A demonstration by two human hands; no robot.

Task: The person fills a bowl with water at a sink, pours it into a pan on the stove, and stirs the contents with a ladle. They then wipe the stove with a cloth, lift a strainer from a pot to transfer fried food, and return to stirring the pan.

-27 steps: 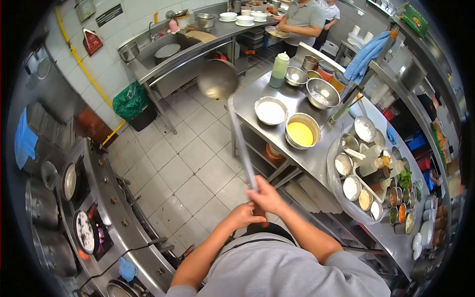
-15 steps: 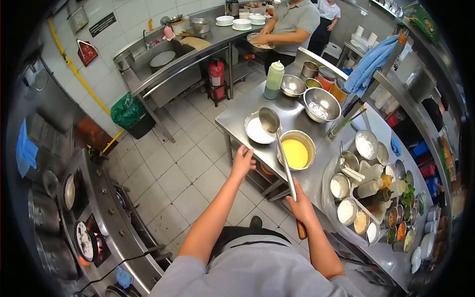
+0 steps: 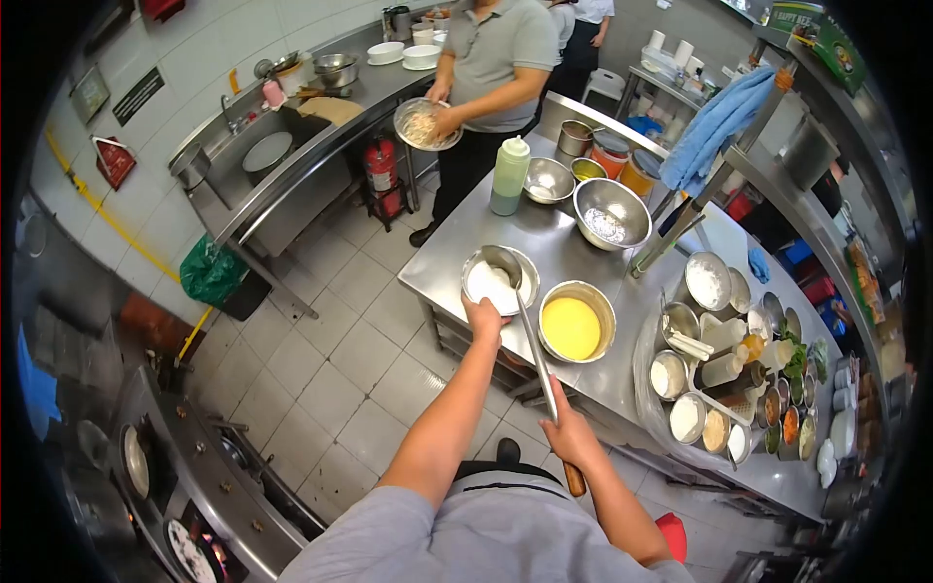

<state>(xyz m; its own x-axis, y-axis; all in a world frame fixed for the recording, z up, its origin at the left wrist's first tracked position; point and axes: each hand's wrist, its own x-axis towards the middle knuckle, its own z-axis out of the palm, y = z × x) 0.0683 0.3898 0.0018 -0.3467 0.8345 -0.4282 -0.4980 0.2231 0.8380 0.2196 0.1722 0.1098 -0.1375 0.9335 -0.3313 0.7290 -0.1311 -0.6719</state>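
Observation:
My right hand is wrapped around the long handle of a ladle, whose wooden end sticks out below my fist. The ladle's head rests within a round bowl of white contents near the table's corner. At the near rim of that bowl is my left hand, its fingers gripping the side, partly hidden. Just right of the bowl stands a metal pot with smooth yellow liquid in it.
Behind stand a squeeze bottle and steel mixing bowls. Containers and bottles crowd the table's right side, near sauce bottles. A co-worker holds a bowl across the table. Lit burners with a pan are at lower left.
My left hand has moved from beside the table onto the bowl's near rim. The ladle's head has gone down into the bowl. The co-worker is closer in view.

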